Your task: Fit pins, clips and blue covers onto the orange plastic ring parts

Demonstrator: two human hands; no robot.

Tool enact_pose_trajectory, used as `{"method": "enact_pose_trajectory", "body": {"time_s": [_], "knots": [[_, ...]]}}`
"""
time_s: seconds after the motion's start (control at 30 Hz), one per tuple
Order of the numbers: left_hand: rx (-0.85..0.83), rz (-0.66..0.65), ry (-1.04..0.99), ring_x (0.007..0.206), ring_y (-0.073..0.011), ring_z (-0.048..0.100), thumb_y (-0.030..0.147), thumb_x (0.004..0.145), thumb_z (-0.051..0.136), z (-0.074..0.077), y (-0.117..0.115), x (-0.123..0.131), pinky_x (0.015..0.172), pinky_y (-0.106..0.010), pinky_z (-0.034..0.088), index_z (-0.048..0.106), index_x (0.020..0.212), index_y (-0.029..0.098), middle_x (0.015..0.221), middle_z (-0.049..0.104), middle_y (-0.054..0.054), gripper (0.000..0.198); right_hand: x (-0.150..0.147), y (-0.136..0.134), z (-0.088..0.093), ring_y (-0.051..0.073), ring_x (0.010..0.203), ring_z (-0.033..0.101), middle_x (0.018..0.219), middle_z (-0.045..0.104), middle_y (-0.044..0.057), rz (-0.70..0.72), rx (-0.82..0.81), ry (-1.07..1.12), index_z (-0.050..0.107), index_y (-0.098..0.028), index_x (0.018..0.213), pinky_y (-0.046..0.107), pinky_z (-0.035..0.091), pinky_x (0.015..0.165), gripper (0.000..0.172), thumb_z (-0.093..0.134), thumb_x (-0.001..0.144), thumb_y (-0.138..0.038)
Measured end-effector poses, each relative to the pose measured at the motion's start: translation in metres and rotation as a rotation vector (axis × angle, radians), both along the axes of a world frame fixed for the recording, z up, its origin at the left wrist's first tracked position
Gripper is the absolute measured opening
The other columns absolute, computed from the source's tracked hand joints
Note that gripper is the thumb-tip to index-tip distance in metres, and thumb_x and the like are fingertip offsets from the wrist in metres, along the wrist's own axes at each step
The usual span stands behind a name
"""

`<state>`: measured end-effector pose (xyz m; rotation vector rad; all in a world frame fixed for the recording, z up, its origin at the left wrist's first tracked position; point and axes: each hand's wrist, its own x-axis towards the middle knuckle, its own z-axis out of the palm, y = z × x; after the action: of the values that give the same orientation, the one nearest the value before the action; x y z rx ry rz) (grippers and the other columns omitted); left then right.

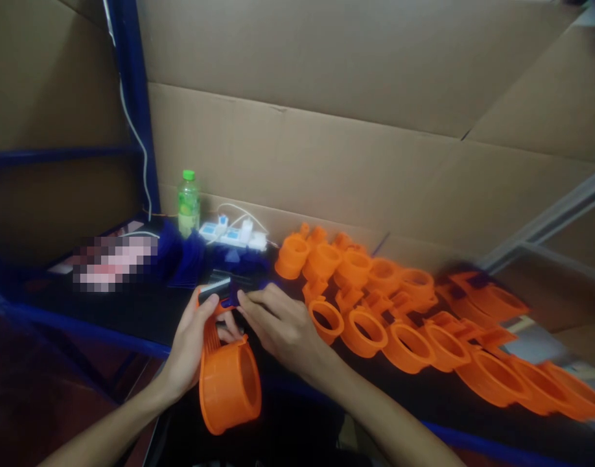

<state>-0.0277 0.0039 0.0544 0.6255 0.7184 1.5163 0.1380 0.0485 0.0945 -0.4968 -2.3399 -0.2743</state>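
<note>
My left hand [190, 340] is closed round the bracket end of an orange plastic ring part [229, 389], whose wide round collar hangs below the fingers. Against that bracket, under my left thumb, lies a black strip with a white toothed edge [214, 287]. Close beside it, my right hand [282, 318] pinches a small dark blue piece [233, 297] between thumb and finger, at the end of the orange bracket. Whether the blue piece is joined to the bracket is hidden by the fingers.
Rows of similar orange ring parts [409, 347] stand on the black tabletop [137, 318] to the right. Behind are a green-capped bottle [188, 204], a white power strip [234, 235] with plugs, and dark blue pieces [185, 259]. Cardboard walls [297, 149] and a blue post [137, 104] enclose the table.
</note>
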Motion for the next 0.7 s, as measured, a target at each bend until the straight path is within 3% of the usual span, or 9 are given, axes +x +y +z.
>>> {"method": "enact_pose_trajectory", "body": {"time_s": [0.23,0.4,0.53,0.7], "knots": [[-0.019,-0.049,0.057,0.053,-0.0151,0.065,0.039,0.09,0.064,-0.005,0.003,-0.003,0.053,-0.023,0.052,0.048,0.108,0.025,0.064,0.068,0.001,0.028,0.0,-0.004,-0.006,0.014,0.08,0.059,0.095,0.068,0.009,0.015,-0.089,0.053,0.062,-0.011,0.119,0.026,0.051,0.066,0.023,0.052,0.097,-0.013],[-0.032,-0.143,0.035,0.051,-0.0145,0.064,0.038,0.09,0.064,0.003,-0.001,-0.001,0.051,-0.022,0.051,0.052,0.105,0.022,0.065,0.069,-0.001,0.025,0.0,-0.008,-0.007,0.013,0.079,0.063,0.089,0.069,0.007,0.004,-0.164,0.168,0.067,-0.015,0.098,0.026,0.053,0.07,0.009,0.059,0.096,-0.018],[-0.011,-0.162,-0.007,0.06,-0.0164,0.069,0.037,0.09,0.066,0.008,-0.002,-0.001,0.056,-0.024,0.053,0.061,0.1,0.019,0.079,0.074,-0.005,0.021,0.002,-0.016,0.005,0.013,0.081,0.066,0.092,0.071,0.005,-0.038,-0.206,0.293,0.068,-0.018,0.106,0.024,0.055,0.072,0.015,0.067,0.091,-0.02],[0.055,-0.109,0.049,0.09,-0.0227,0.072,0.04,0.091,0.065,0.006,0.003,-0.006,0.075,-0.029,0.058,0.063,0.125,0.021,0.114,0.072,-0.009,0.039,0.004,-0.017,0.027,0.014,0.085,0.068,0.094,0.072,0.004,-0.063,-0.221,0.295,0.071,-0.021,0.099,0.026,0.058,0.078,0.009,0.068,0.09,-0.023]]}}
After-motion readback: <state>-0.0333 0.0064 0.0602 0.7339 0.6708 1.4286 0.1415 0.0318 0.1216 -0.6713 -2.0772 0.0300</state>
